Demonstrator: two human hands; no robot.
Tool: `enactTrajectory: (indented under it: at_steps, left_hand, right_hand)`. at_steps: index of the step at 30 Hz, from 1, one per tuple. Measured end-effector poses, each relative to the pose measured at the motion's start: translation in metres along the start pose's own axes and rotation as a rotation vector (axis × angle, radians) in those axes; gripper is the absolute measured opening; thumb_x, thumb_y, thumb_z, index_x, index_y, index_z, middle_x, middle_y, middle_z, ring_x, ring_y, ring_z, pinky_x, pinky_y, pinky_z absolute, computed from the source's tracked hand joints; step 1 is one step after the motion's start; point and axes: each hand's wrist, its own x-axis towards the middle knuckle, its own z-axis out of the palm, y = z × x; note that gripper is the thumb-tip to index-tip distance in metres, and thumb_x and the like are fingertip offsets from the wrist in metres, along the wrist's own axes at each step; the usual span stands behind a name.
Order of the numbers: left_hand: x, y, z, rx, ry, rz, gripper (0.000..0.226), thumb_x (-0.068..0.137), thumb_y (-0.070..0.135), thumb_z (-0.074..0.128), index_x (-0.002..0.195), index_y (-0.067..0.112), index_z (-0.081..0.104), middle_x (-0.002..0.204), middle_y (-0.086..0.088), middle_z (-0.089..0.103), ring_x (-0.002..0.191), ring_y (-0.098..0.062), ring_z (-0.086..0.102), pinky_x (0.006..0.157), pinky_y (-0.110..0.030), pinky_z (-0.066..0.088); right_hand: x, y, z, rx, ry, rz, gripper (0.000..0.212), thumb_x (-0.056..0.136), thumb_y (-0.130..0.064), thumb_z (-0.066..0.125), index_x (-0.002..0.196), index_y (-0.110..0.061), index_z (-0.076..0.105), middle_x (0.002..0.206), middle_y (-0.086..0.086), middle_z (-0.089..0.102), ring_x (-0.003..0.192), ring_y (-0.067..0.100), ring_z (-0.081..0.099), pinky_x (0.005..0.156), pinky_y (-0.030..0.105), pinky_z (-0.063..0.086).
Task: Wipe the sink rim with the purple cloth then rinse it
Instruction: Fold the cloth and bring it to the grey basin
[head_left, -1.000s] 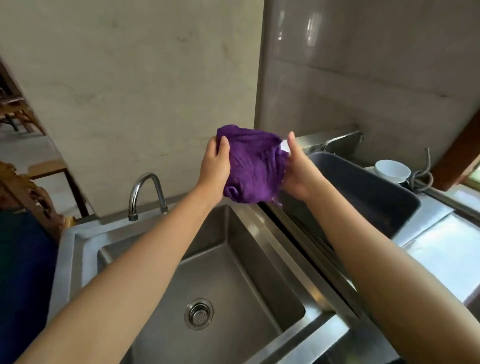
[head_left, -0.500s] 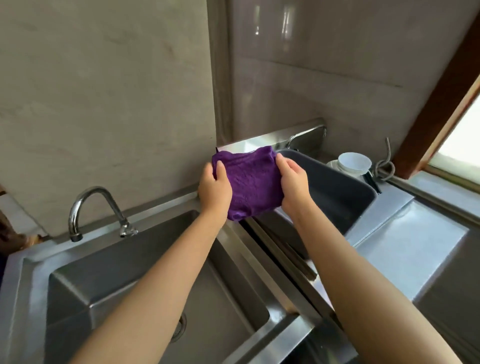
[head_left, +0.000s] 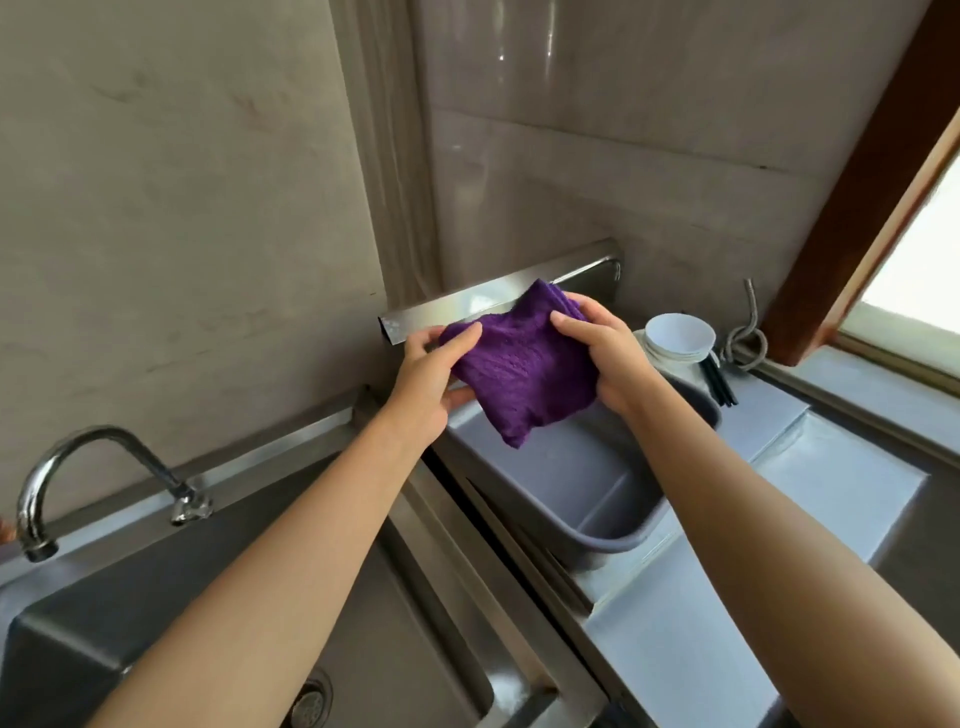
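Observation:
A folded purple cloth (head_left: 519, 371) hangs in the air between both hands, above the far end of a grey plastic tub (head_left: 582, 483). My left hand (head_left: 431, 379) grips its left edge and my right hand (head_left: 605, 353) pinches its right edge. The steel sink (head_left: 441, 525) lies below at the left, with its basin in shadow and a drain (head_left: 311, 701) at the bottom. Its rim runs between the basin and the tub. A chrome tap (head_left: 78, 467) curves over the sink's back left.
White bowls (head_left: 678, 338) stacked behind the tub, dark chopsticks (head_left: 719, 382) and a coiled metal hose (head_left: 745, 340) beside them. A steel back ledge (head_left: 478, 304) runs along the wall. A steel counter (head_left: 831, 467) extends right toward a wooden window frame (head_left: 857, 182).
Both hands have carried the cloth to the right, from over the sink basin to over the grey tub, and flattened it. The view has swung right.

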Motion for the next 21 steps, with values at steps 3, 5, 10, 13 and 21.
enactTrajectory:
  at_steps: [3, 5, 10, 13, 21]
  left_hand:
    - [0.018, 0.003, 0.001, 0.081, -0.145, -0.083, 0.019, 0.087, 0.019, 0.061, 0.106, 0.014, 0.062, 0.091, -0.002, 0.068, 0.083, -0.014, 0.066, 0.059, -0.03, 0.056]
    - [0.032, -0.001, 0.0, 0.296, -0.175, -0.073, 0.025, 0.085, 0.011, 0.063, 0.11, 0.01, 0.063, 0.091, -0.004, 0.067, 0.084, -0.016, 0.064, 0.059, -0.027, 0.056]
    - [0.067, -0.022, 0.007, 0.568, -0.134, -0.115, 0.027, 0.083, 0.004, 0.065, 0.11, 0.003, 0.059, 0.093, -0.009, 0.063, 0.074, -0.015, 0.062, 0.053, -0.021, 0.056]
    - [0.089, -0.041, 0.011, 0.655, -0.071, -0.207, 0.011, 0.084, 0.003, 0.063, 0.093, 0.007, 0.059, 0.085, -0.008, 0.06, 0.07, -0.016, 0.059, 0.055, -0.03, 0.056]
    - [0.146, -0.099, -0.012, 1.168, -0.017, -0.472, 0.027, 0.083, 0.0, 0.061, 0.109, -0.008, 0.056, 0.105, -0.026, 0.063, 0.096, -0.041, 0.063, 0.079, -0.052, 0.055]
  right_hand:
    - [0.014, 0.005, -0.012, -0.066, -0.053, -0.007, 0.021, 0.092, -0.01, 0.052, 0.103, -0.024, 0.063, 0.093, 0.003, 0.066, 0.083, 0.017, 0.063, 0.079, 0.032, 0.052]
    - [0.024, 0.011, -0.023, -0.37, -0.008, -0.051, 0.021, 0.094, -0.013, 0.05, 0.108, -0.023, 0.061, 0.098, 0.003, 0.065, 0.091, 0.018, 0.059, 0.086, 0.034, 0.048]
    - [0.05, 0.035, -0.047, -1.095, 0.057, -0.176, 0.028, 0.097, -0.023, 0.046, 0.122, -0.016, 0.057, 0.117, 0.005, 0.064, 0.107, 0.022, 0.056, 0.086, 0.025, 0.037]
    - [0.069, 0.061, -0.053, -1.21, 0.039, -0.114, 0.029, 0.095, -0.025, 0.049, 0.12, -0.015, 0.057, 0.117, 0.009, 0.065, 0.108, 0.027, 0.058, 0.089, 0.032, 0.043]
    - [0.123, 0.151, -0.049, -1.145, -0.04, 0.248, 0.029, 0.085, -0.01, 0.059, 0.113, -0.007, 0.063, 0.117, 0.014, 0.064, 0.11, 0.029, 0.057, 0.089, 0.029, 0.042]
